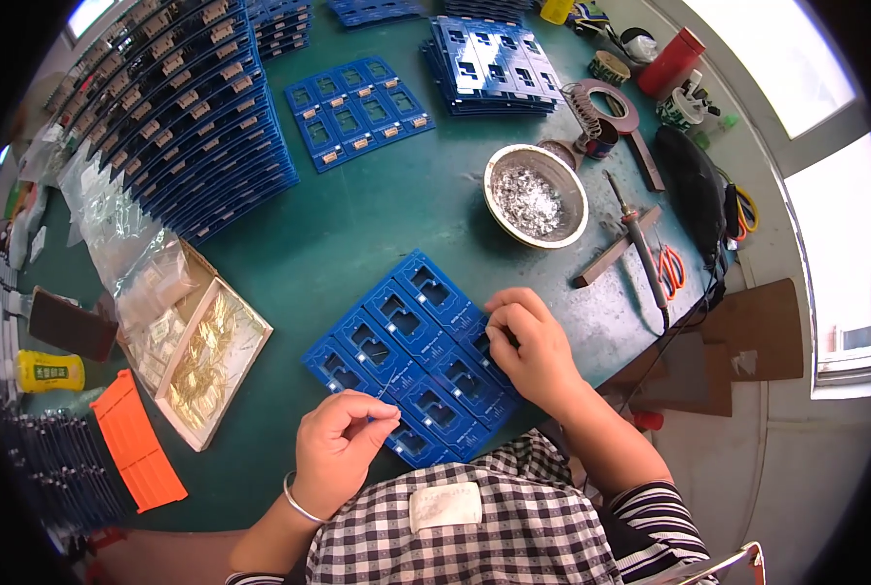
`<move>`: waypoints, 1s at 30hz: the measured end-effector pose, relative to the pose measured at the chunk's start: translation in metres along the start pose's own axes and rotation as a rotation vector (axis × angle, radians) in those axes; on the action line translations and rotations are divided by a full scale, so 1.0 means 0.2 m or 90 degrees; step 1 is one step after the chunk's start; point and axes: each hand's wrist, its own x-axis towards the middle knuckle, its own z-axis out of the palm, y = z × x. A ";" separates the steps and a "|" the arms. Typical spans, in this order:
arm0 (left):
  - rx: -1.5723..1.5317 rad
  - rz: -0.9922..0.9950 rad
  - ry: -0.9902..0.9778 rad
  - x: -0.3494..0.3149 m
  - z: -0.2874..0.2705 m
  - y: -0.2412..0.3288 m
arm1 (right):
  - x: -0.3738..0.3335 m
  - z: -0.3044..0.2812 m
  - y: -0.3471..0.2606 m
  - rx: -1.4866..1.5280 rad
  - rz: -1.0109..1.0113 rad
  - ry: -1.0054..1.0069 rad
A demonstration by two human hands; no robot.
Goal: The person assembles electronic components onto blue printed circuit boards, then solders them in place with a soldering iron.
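A blue circuit board panel (408,341) with rows of square cutouts lies at an angle on the green table before me. My left hand (341,444) is closed in a pinch over its near left edge. Something thin may stick out from those fingertips, too small to name. Over the panel's right edge, my right hand (533,351) has its fingers curled and thumb pressed against them; what they hold, if anything, is hidden. Left of the panel, an open tray (245,356) has thin gold-coloured pins in one compartment and small pale parts in the other.
Tall stacks of blue boards (177,117) rise at the far left. Behind the panel sit another blue panel (357,109) and a board stack (494,63). A bowl of metal scraps (536,195), a soldering iron (640,244) and orange-handled scissors (670,271) lie to the right.
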 end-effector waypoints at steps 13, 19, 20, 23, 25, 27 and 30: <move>-0.542 -0.162 0.003 -0.03 -0.02 0.02 | -0.01 -0.06 -0.09 -0.471 -0.262 0.039; -0.608 -0.175 -0.002 -0.11 -0.01 0.00 | -0.11 0.05 -0.25 -0.048 -0.246 0.032; -0.597 -0.175 0.007 -0.13 0.00 0.00 | -0.13 0.09 -0.30 0.000 -0.250 0.003; -0.585 -0.175 0.005 -0.18 0.02 0.00 | -0.21 0.18 -0.38 0.073 -0.263 -0.022; -0.586 -0.178 -0.001 -0.21 0.04 0.00 | -0.24 0.21 -0.40 0.079 -0.251 -0.018; -0.573 -0.160 0.008 -0.23 0.08 0.00 | -0.27 0.22 -0.39 0.140 -0.240 -0.025; -0.563 -0.131 -0.002 -0.26 0.08 -0.01 | -0.30 0.24 -0.42 0.179 -0.172 -0.004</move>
